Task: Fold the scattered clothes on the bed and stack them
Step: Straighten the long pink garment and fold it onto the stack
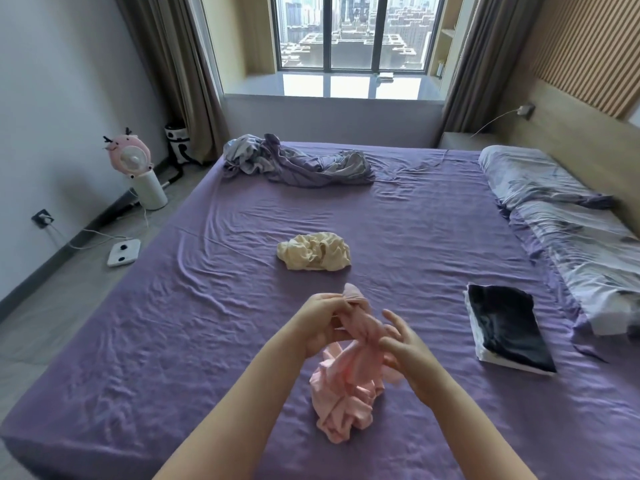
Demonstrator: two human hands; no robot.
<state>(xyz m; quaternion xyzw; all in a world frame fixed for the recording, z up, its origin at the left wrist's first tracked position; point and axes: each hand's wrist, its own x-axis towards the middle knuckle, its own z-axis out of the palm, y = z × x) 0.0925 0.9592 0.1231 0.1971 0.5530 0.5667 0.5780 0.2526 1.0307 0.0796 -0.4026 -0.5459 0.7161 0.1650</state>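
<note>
Both hands worked a pink garment (349, 386) above the near part of the bed (194, 341). Left hand (320, 322) gripped the garment's upper end, fingers curled round a twisted roll of cloth that stuck up past the knuckles. Right hand (403, 344) held the same roll lower down, thumb and palm against the cloth, fingers partly spread; how tightly it pinched could not be told. The rest of the pink garment hung down from the hands in a crumpled bunch, its lower folds lying on the bed sheet. Farther up the bed from the pink garment lay a cream garment (313, 251), crumpled, well apart from the hands. To the right of the pink garment sat a folded stack (509, 327), a black piece on top of a white one, near the pillows (554, 209) along the headboard side. At the bed's far end, toward the window (353, 32), a grey-purple heap (294, 162) of cloth lay bunched. On the floor left of the bed stood a pink fan (133, 161).
</note>
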